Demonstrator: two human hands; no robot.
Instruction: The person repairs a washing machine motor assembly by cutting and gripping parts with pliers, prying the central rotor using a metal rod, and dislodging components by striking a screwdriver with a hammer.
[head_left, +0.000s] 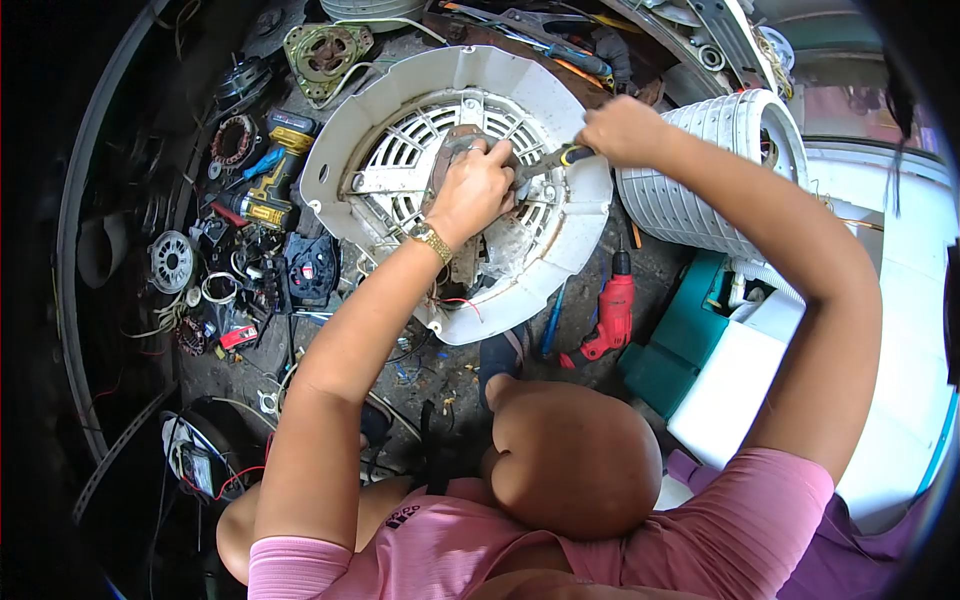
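A round white plastic washing-machine base (340, 130) with a slotted grille lies on the floor before me. My left hand (472, 190), with a gold watch on the wrist, is closed over a rusty metal part (455, 150) at the base's centre. Its fingertips are partly hidden. My right hand (622, 132) grips a hand tool with a black-and-yellow handle (576, 155). The tool's metal end reaches left to the part beside my left fingers. A red wire (465, 304) shows near the base's lower rim.
A yellow cordless drill (275, 180) lies left among motor parts. On the right are a red drill (608, 310), a blue-handled screwdriver (552, 320), a white perforated drum (690, 180) and a green-and-white casing (680, 350). Several tools (560, 50) lie behind the base.
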